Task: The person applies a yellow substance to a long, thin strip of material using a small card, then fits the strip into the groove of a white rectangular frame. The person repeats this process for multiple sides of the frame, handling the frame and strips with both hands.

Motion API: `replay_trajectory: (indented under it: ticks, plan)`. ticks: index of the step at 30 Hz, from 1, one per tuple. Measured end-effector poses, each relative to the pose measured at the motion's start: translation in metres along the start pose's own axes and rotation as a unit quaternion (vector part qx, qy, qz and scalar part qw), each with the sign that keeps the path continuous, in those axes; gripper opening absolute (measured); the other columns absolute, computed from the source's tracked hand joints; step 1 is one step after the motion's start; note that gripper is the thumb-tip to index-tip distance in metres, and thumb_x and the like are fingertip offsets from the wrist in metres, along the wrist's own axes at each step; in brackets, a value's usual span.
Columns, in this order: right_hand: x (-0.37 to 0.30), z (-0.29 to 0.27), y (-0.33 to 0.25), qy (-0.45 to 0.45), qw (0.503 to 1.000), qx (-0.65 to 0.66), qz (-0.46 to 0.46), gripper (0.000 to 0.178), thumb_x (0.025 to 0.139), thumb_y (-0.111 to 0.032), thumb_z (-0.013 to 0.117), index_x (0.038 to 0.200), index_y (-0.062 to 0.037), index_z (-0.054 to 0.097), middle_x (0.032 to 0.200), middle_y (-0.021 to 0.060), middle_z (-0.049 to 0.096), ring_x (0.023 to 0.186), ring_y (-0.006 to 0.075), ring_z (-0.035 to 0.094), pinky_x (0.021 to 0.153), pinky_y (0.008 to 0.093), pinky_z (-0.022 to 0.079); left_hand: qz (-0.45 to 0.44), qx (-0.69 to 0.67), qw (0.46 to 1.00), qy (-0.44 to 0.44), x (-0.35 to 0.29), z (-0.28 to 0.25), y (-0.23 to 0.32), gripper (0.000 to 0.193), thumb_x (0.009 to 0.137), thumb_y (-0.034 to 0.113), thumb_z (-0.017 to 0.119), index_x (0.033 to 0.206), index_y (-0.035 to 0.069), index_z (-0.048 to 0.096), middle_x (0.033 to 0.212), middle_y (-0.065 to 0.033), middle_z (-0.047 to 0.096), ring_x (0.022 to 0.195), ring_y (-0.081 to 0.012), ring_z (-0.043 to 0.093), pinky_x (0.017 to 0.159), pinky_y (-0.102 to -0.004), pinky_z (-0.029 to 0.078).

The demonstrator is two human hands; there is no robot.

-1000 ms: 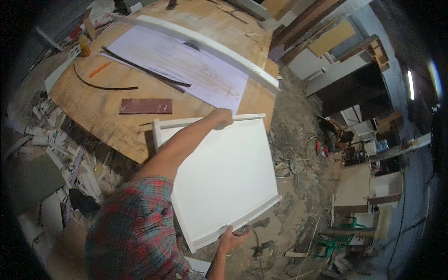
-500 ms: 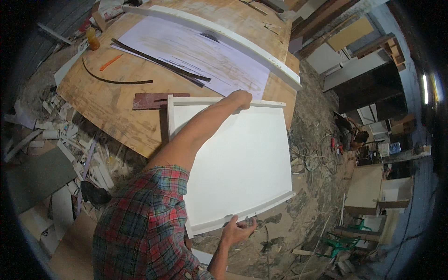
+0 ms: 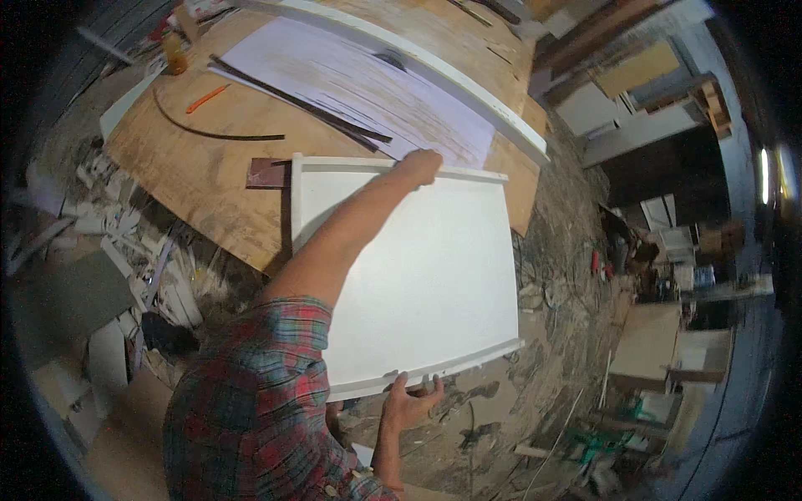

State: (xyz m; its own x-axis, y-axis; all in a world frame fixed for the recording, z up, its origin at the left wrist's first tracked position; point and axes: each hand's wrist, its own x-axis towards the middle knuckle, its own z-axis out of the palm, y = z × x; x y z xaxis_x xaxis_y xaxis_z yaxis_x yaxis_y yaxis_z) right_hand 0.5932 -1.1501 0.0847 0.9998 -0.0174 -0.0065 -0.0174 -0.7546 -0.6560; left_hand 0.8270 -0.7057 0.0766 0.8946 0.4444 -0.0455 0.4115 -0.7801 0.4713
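Note:
A white shallow panel (image 3: pixel 426 267) with raised strips along its far, left and near edges lies in front of me, partly over the table and partly beyond its edge. My left hand (image 3: pixel 419 167) reaches across it, closed around the far strip. At the near strip is my right hand (image 3: pixel 409 405), its thumb and spread fingertips against the rim; part of its grip is hidden. Just past the panel's far left corner sits a dark red block (image 3: pixel 267 173).
The plywood table (image 3: pixel 200 200) bears a lilac-white sheet (image 3: pixel 351 92), a long white board (image 3: pixel 434 75), dark strips (image 3: pixel 309 104), an orange cutter (image 3: pixel 207 98) and a bottle (image 3: pixel 175 53). Scrap wood (image 3: pixel 175 275) heaps at left; cables and green chairs (image 3: pixel 589 447) stand right.
The view has shifted slightly, so the table appears a little farther right. The panel's near edge and both hands now appear slightly higher. The right hand's fingers are spread wider.

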Motion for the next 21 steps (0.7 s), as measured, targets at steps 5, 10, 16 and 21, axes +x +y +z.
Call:
replay_trajectory:
  ticks: [5,10,16,21]
  plan:
    - [0.005,-0.016,-0.016,-0.037,0.997,0.070,0.026,0.067,0.080,-0.012,0.073,0.134,0.0011,0.035,0.070,0.0024,0.049,0.060,0.0128,0.048,0.056,0.0294,0.041,0.034,-0.008,0.996,0.085,-0.012,0.010,0.002,0.017,0.081,0.005,0.053,0.095,-0.002,0.058,0.100,-0.0245,0.063,0.098,-0.0396,0.061,0.085,-0.0494,0.047]
    - [0.008,-0.026,-0.007,-0.088,0.988,0.122,-0.027,0.078,0.081,-0.013,0.075,0.141,0.0021,0.028,0.074,0.0040,0.051,0.063,0.0124,0.048,0.058,0.0280,0.042,0.002,0.055,0.994,0.100,-0.064,-0.028,-0.003,0.040,0.082,0.009,0.057,0.121,-0.002,0.055,0.107,-0.0241,0.063,0.099,-0.0394,0.061,0.089,-0.0489,0.047]
    - [0.013,-0.038,0.035,-0.129,0.964,0.202,-0.115,0.074,0.086,-0.009,0.068,0.143,0.0037,0.022,0.078,0.0036,0.051,0.070,0.0129,0.048,0.062,0.0271,0.043,0.043,0.033,0.962,0.268,-0.214,-0.086,-0.026,0.052,0.082,0.015,0.061,0.131,0.002,0.050,0.112,-0.0226,0.063,0.111,-0.0376,0.057,0.096,-0.0476,0.042]
    - [0.026,-0.060,0.080,-0.130,0.936,0.312,-0.095,0.066,0.090,-0.006,0.060,0.144,0.0025,0.023,0.082,0.0045,0.050,0.074,0.0128,0.048,0.068,0.0257,0.041,-0.262,-0.098,0.923,0.265,-0.420,-0.098,-0.022,0.047,0.088,0.020,0.062,0.129,0.001,0.053,0.127,-0.0189,0.057,0.118,-0.0346,0.054,0.099,-0.0441,0.042]
